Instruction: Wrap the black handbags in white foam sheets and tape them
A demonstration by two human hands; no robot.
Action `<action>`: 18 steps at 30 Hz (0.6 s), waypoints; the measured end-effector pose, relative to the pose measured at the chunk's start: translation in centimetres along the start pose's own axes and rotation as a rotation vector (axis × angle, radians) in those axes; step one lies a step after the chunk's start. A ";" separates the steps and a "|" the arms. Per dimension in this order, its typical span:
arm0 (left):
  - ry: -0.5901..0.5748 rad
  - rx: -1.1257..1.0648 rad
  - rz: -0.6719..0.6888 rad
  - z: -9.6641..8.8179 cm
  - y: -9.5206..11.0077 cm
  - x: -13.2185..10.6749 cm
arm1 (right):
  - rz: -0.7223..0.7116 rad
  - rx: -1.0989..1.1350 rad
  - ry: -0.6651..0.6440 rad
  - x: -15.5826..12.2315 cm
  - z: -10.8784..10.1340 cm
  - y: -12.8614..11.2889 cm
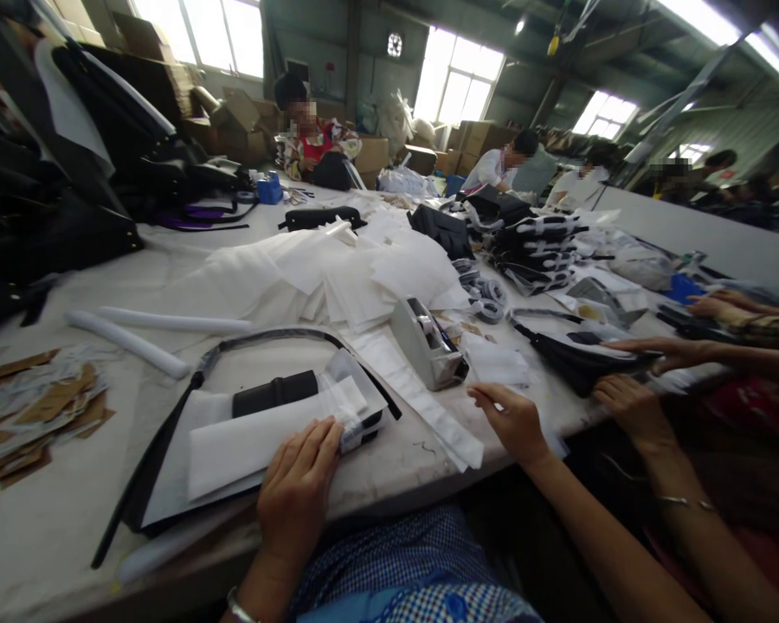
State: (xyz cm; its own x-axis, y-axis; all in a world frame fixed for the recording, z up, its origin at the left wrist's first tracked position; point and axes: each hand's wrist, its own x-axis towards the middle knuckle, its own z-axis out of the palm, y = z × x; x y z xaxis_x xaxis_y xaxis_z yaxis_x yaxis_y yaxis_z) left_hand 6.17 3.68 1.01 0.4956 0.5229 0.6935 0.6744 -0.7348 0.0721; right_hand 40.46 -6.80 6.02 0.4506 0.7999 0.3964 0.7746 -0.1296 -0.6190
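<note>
A black bag (169, 497) lies on the table before me, covered with white sheets (253, 446). Its long strap (263, 336) arches around the far side, part of it in clear wrap. My left hand (302, 484) rests on the sheets near the bag's right end, fingers stretched out flat beside a crinkled clear wrap (350, 420). To the right, my right hand (512, 424) hovers at the table edge, thumb and fingertips pinched; what is between them is too small to make out. Just beyond it stands a grey tape dispenser (428, 346).
White sheets (286, 268) are heaped mid-table. White foam tubes (130, 342) and brown tags (39, 415) lie left. White strips (421, 398) lie between my hands. A co-worker's hands (636, 411) work at another black bag (568, 355) close on the right.
</note>
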 end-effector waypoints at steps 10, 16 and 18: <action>-0.041 -0.027 -0.071 -0.3 0.5 0.3 | -0.803 0.027 -0.687 4.9 2.8 -12.5; -0.044 -0.054 -0.091 0.0 0.5 0.0 | -1.002 -0.245 -1.036 9.4 8.1 -16.4; -0.034 -0.058 -0.096 0.1 0.5 0.0 | -1.025 -0.372 -1.123 10.4 9.6 -17.4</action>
State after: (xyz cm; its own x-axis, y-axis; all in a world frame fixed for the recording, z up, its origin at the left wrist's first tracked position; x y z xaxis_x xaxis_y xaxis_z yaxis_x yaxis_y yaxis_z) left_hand 6.54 3.29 0.99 0.4493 0.6060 0.6564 0.6874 -0.7038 0.1792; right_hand 27.40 9.41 14.39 -0.7355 0.6228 -0.2668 0.6700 0.7272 -0.1494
